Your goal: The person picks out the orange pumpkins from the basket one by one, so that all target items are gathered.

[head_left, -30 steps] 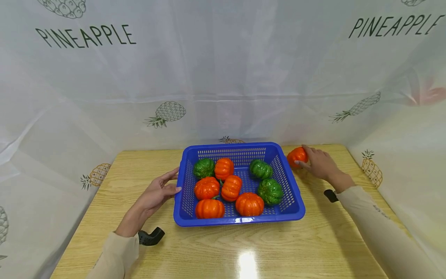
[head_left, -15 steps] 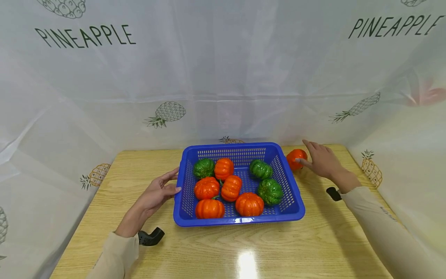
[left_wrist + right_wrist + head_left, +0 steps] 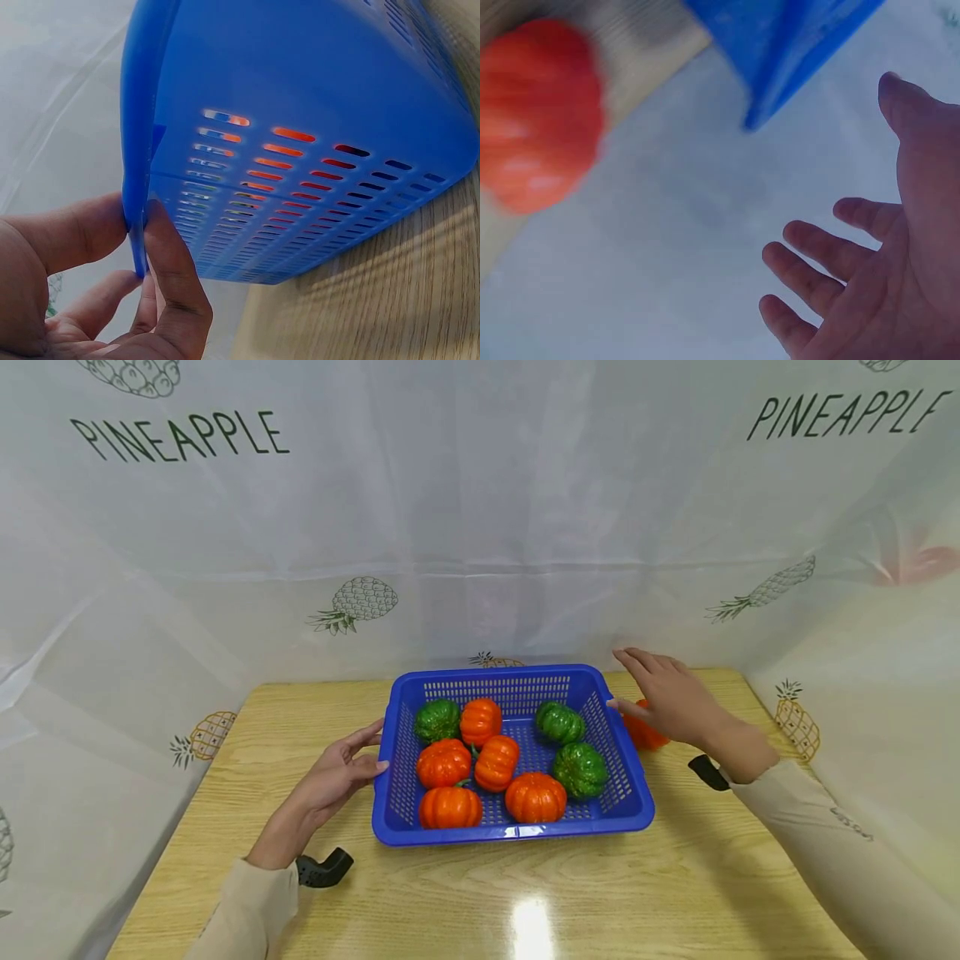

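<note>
A blue plastic basket [image 3: 514, 836] with slotted walls holds several small orange pumpkins [image 3: 536, 797] and green pumpkins [image 3: 581, 770]. My left hand [image 3: 341, 781] pinches the basket's left rim; the left wrist view has the thumb on one side of the rim [image 3: 139, 172] and fingers on the other. Beside the basket's right wall, an orange pumpkin [image 3: 651, 737] sits on the table, partly covered in the head view by my right hand [image 3: 675, 703]. That hand is raised with fingers spread and nothing in it, its thumb overlapping the right rim. In the right wrist view the loose pumpkin [image 3: 540, 116] looks blurred, apart from the palm.
The wooden table [image 3: 420, 897] ends just behind the basket against a white curtain [image 3: 480, 527] printed with pineapples. More of the curtain hangs along both sides. A black wrist-camera mount [image 3: 325, 868] juts out below the left wrist.
My right hand has let go of the loose pumpkin, lifted off it and moved left toward the basket's right rim. The left hand keeps its grip on the basket.
</note>
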Demonstrator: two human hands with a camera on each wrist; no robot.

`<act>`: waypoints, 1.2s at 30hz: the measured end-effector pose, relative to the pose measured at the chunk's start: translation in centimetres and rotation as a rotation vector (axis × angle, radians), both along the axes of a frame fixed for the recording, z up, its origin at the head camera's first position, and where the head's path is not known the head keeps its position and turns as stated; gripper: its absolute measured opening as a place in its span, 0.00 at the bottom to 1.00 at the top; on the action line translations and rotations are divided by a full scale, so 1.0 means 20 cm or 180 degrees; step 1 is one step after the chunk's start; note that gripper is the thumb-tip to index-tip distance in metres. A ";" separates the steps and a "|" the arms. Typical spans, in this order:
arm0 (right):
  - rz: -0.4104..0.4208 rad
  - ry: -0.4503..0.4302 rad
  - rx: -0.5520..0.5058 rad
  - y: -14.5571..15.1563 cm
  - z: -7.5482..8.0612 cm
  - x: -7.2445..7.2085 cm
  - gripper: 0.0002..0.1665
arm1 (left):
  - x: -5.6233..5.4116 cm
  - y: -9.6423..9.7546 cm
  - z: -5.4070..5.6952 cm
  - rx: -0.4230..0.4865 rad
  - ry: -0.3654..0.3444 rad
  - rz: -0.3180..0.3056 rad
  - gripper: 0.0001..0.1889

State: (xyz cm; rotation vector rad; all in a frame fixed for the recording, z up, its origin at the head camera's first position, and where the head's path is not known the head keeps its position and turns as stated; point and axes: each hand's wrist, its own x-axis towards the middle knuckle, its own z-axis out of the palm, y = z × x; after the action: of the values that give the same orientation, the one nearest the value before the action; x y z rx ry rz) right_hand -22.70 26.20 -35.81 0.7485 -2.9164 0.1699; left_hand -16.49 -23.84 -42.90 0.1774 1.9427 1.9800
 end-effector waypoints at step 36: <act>0.1856 -0.0922 0.0876 -0.50 -0.05 0.19 0.51 | -0.01 -0.01 -0.03 0.0089 0.0000 -0.0018 0.43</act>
State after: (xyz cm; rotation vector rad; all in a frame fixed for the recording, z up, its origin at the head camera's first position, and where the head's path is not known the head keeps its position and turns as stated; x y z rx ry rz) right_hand -18.95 16.26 -36.84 1.7416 -2.9153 -0.0829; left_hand -16.69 -24.06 -43.41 0.1898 1.9131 2.0042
